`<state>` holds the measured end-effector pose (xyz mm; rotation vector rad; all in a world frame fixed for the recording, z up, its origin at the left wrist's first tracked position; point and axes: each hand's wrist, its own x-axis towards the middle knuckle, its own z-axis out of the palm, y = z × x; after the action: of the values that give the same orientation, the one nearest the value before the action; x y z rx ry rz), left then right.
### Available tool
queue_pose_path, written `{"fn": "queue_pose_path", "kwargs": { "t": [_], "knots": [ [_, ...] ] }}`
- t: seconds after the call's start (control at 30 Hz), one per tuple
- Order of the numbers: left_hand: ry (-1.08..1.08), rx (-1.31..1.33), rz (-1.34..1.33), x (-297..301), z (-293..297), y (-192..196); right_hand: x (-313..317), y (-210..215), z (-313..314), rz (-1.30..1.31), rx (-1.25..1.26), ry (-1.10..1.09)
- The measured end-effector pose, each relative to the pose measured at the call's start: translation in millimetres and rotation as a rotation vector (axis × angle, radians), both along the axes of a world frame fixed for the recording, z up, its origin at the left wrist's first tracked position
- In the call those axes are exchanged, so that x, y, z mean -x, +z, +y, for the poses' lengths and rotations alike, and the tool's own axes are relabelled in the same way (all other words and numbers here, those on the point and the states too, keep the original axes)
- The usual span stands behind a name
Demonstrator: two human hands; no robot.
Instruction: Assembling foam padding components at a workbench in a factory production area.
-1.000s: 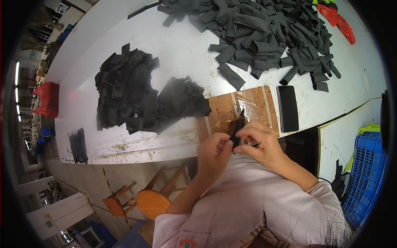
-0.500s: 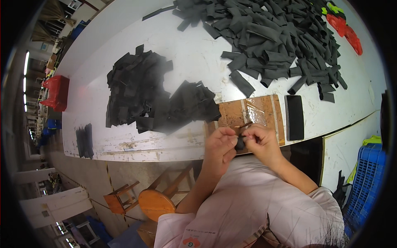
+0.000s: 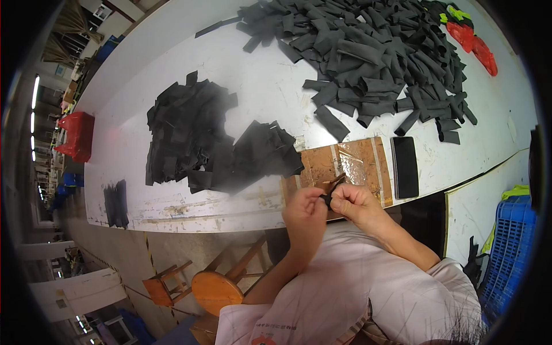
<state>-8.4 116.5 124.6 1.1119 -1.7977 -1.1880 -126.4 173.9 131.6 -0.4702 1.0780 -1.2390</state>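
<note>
Right hand (image 3: 357, 205) has its grip closed, thumb and forefinger pinching a small black strip (image 3: 326, 199); the left hand (image 3: 305, 217) curls its fingers at the strip's other side, and whether that grip is clamped on it I cannot tell. The strip sits between the two hands, over the near part of a brown board (image 3: 315, 165). A second ago it reached well up past the fingers; now just a dark patch of it shows. Half a second ago the left fingers were more spread; they are now more bunched.

Most of the strip is covered by fingers, so its shape cannot be made out. Something thin, pointed and brownish (image 3: 337, 180) shows just above the fingertips, too small to identify.

Right of the board lies a phone (image 3: 405, 167), screen dark. Left of it, a pile of flat black pieces (image 3: 187, 126) spreads over the white desk (image 3: 267, 72), as in the earlier frames. Beyond the board, a heap of black tubes (image 3: 374, 60) is cut off by the upper edge. At the right, a blue crate (image 3: 509, 247) fades into the dark rim.
</note>
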Motion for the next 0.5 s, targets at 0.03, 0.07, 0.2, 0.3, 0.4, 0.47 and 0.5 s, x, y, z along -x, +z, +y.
{"fn": "queue_pose_path", "kwargs": {
  "t": [0.03,0.07,0.2,0.3,0.4,0.47,0.5],
  "knots": [
    [0.007,-0.419,0.184,-1,-6,4,0,-2,0,0.088,0.014,-0.029],
    [0.017,-0.839,0.363,-3,-11,7,1,-3,0,0.175,0.028,-0.056],
    [-0.321,-1.355,0.925,-11,-14,16,7,-1,7,-0.074,0.024,-0.085],
    [-0.483,-1.465,0.862,-13,-19,50,6,6,8,0.029,0.322,-0.051],
    [-0.345,-0.734,0.298,-4,-9,50,7,3,4,-0.036,0.288,-0.11],
    [-0.283,-0.575,0.25,-6,-2,34,4,4,4,0.166,0.329,-0.185],
    [-0.207,-0.414,0.203,-6,0,29,4,8,5,0.41,0.388,-0.188]
  ]
}}
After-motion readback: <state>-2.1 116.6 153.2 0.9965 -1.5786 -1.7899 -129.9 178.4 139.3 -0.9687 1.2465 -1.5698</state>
